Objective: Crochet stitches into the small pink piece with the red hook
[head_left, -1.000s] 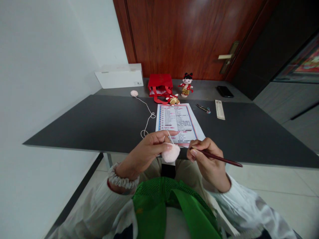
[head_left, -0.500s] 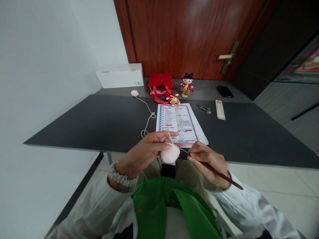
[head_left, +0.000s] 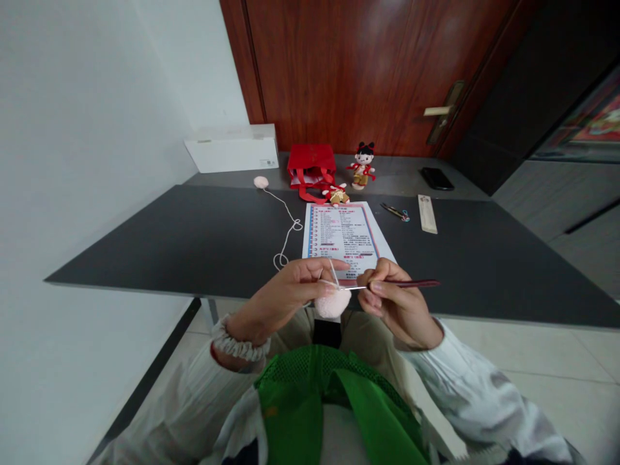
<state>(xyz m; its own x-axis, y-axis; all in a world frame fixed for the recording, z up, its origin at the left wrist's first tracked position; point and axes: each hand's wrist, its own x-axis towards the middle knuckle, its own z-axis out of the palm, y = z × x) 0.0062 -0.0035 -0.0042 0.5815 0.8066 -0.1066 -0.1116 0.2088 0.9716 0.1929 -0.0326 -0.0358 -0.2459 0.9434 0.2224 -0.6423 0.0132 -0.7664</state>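
Note:
My left hand (head_left: 285,294) pinches a fluffy pale pink crocheted piece (head_left: 332,305) from above, with a white yarn strand (head_left: 289,226) looped over its fingers. My right hand (head_left: 394,303) grips a crochet hook (head_left: 407,283) with a slim dark red handle, held almost level. Its thin metal tip reaches the yarn at my left fingertips. The strand runs back across the dark table (head_left: 169,248) to a small pink yarn ball (head_left: 260,182).
A printed sheet (head_left: 346,232) lies under my hands. Farther back stand a red bag (head_left: 310,165), a doll (head_left: 363,165), a small plush figure (head_left: 336,194) and a white box (head_left: 231,148). A phone (head_left: 436,178), a small metal tool (head_left: 394,211) and a flat paper packet (head_left: 427,214) lie at right.
The hook has swung from slanting down to the right to nearly level. My right hand has risen and moved closer to my left hand, bringing the hook tip to the yarn.

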